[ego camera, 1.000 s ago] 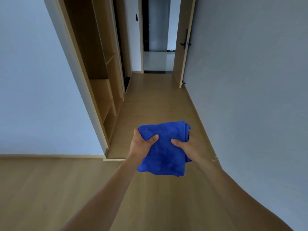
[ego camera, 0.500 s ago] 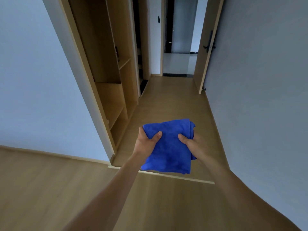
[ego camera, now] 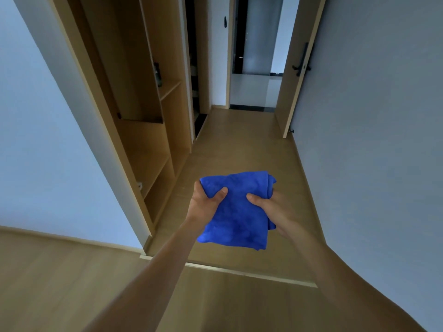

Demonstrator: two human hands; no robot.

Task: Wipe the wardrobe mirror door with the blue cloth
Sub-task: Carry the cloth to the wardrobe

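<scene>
Folded cloth held out over a wood floor.
Left hand (ego camera: 205, 204) and right hand (ego camera: 273, 209) each pinch the fuzzy blue cloth (ego camera: 236, 212), thumbs on top.

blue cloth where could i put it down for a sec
Both hands, left hand and right hand, grip the blue cloth. Bare spots: the wide shelf in the open wardrobe, and the corridor floor between wardrobe and grey wall. Nothing looks crowded.
</scene>
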